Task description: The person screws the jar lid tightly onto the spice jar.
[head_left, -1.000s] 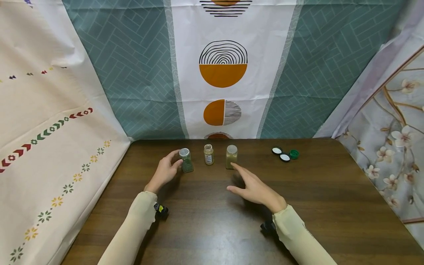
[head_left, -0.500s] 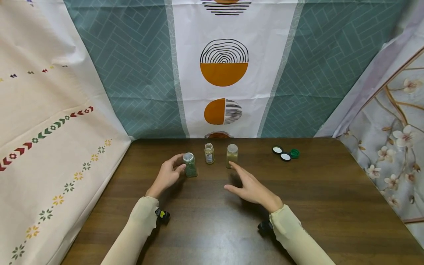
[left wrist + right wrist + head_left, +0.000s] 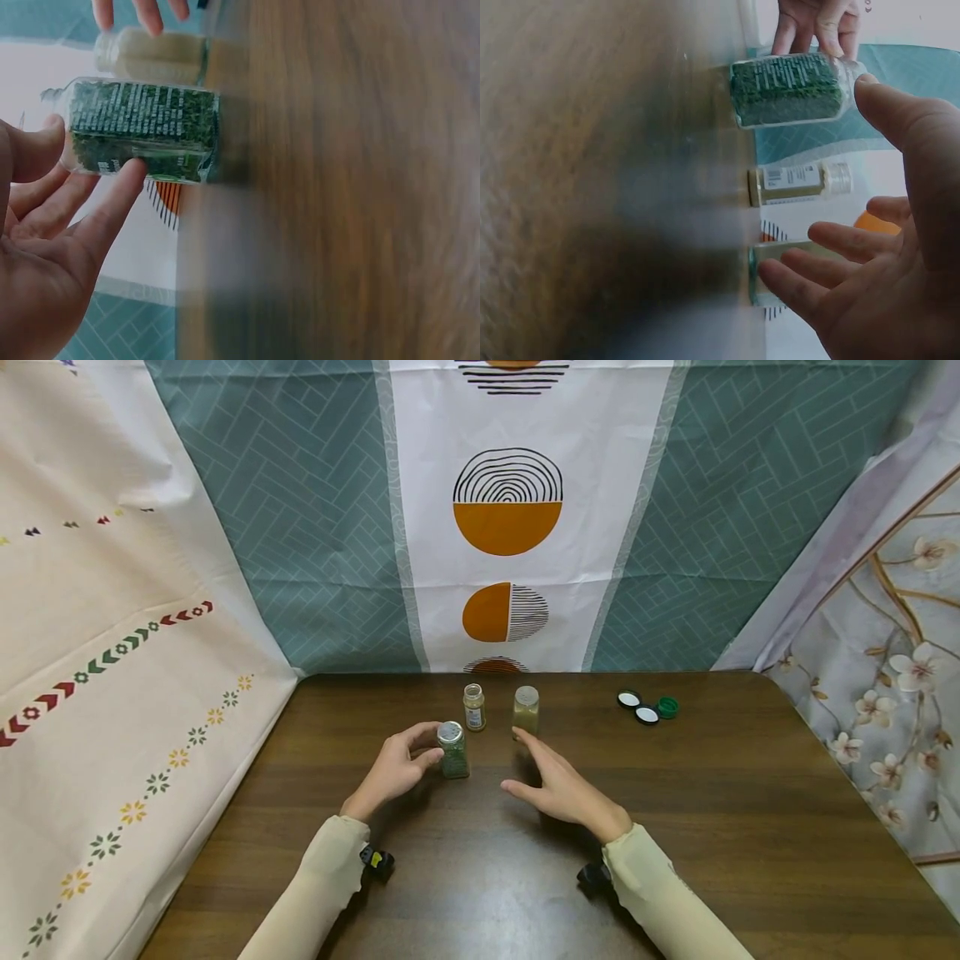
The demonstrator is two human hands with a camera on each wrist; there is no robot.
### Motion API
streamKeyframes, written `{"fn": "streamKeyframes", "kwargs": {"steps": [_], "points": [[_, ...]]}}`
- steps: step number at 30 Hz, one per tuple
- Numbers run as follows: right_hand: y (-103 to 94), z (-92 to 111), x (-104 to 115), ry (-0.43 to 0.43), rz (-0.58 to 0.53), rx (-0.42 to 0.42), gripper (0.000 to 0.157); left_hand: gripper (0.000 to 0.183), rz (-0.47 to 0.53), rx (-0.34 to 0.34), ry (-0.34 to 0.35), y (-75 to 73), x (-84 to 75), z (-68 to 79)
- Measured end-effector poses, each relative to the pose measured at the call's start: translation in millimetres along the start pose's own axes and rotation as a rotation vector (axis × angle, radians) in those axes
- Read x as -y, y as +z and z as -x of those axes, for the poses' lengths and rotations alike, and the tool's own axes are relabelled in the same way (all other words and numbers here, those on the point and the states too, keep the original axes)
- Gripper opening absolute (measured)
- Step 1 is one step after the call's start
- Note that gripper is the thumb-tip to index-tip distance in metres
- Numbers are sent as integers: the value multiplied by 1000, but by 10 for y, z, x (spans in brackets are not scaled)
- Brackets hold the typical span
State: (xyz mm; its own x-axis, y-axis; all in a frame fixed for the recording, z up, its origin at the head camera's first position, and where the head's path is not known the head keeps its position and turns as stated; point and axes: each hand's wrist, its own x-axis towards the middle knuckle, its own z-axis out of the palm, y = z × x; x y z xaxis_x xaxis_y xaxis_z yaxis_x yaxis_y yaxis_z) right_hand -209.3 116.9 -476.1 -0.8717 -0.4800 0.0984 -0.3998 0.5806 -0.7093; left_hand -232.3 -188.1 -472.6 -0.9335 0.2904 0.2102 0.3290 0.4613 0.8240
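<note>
My left hand (image 3: 397,767) pinches a square glass spice jar of green dried herbs (image 3: 453,755) between thumb and fingers, near its neck. The jar stands upright, with a silvery perforated top and white printing on its side (image 3: 139,120). My right hand (image 3: 564,785) has its fingers spread and holds nothing. Its fingertips overlap the lower part of a square jar of tan powder (image 3: 527,710) in the head view. Between these two, farther back, stands a small round jar with a white label (image 3: 474,708). Its label faces forward in the right wrist view.
Two black-rimmed lids (image 3: 628,699) with white insides lie at the back right, beside a green lid (image 3: 667,707). The brown wooden table (image 3: 712,827) ends at a patterned curtain (image 3: 330,527) behind the jars. More cloth hangs along both sides.
My left hand has moved the herb jar to the right and nearer me. My right hand has shifted slightly left, fingers still spread.
</note>
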Motion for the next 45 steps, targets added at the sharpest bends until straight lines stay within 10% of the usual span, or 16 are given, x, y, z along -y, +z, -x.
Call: {"fn": "streamKeyframes", "kwargs": {"steps": [45], "points": [[182,-55,48,-111,-199,-19,48,45,65,110,87,419,-326,87]]}}
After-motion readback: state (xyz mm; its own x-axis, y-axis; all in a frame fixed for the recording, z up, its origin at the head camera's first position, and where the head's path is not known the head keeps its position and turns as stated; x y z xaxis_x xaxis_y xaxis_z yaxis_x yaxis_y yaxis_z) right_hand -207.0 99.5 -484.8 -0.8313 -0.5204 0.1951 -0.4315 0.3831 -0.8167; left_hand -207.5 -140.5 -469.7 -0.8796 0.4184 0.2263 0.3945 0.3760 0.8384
